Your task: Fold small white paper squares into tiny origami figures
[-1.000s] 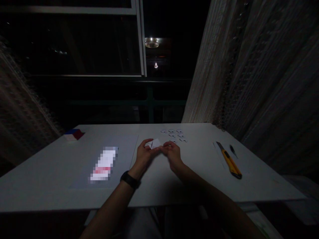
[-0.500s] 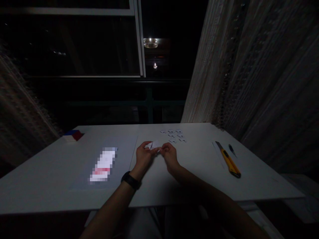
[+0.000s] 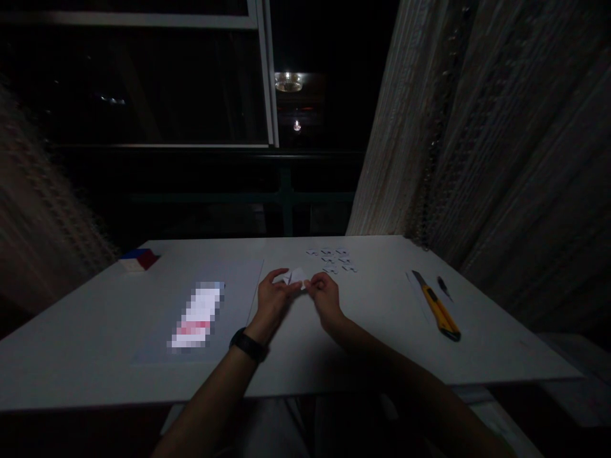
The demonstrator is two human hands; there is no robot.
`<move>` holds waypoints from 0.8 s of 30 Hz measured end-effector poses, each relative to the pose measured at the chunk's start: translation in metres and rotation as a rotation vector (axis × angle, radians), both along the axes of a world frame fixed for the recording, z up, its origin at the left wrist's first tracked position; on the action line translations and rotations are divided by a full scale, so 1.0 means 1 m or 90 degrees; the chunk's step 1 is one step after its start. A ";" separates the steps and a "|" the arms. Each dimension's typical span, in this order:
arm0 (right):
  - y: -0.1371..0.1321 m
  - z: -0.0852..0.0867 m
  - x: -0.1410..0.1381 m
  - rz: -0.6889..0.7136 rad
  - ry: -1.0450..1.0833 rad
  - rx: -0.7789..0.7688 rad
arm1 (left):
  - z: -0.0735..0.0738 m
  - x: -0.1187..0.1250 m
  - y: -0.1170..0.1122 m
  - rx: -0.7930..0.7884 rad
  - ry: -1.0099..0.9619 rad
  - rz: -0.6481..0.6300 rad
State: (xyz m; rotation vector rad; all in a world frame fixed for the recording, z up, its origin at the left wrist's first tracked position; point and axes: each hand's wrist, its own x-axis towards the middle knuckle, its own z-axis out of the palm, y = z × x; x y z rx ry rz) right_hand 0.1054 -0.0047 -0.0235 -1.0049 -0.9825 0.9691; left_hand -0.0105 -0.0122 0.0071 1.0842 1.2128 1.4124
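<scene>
My left hand [image 3: 272,298] and my right hand [image 3: 324,296] meet over the middle of a white table [image 3: 372,343] in dim light. Between their fingertips is a small folded piece of white paper [image 3: 296,277], pinched from both sides and held just above the tabletop. A dark watch sits on my left wrist. Just beyond the paper lie several small folded white paper pieces [image 3: 334,259] in a loose cluster.
A yellow utility knife [image 3: 438,308] and a dark pen [image 3: 445,289] lie at the right. A large grey sheet [image 3: 229,286] with a blurred white item [image 3: 196,315] lies at the left. A red, white and blue block [image 3: 137,258] sits at the far left corner. Curtains hang on both sides of a dark window.
Both hands have drifted slightly left with the paper, and their fingers have shifted a little on it. Nothing else on the table has moved.
</scene>
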 end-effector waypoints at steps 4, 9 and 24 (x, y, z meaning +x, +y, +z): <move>-0.002 0.002 -0.002 0.005 -0.004 0.006 | 0.001 0.000 -0.001 -0.014 -0.075 -0.034; 0.000 0.006 0.004 0.057 -0.011 -0.002 | 0.002 -0.002 0.000 0.000 -0.050 -0.033; 0.006 0.017 0.022 0.170 -0.040 -0.113 | -0.009 -0.006 0.009 0.072 0.152 -0.061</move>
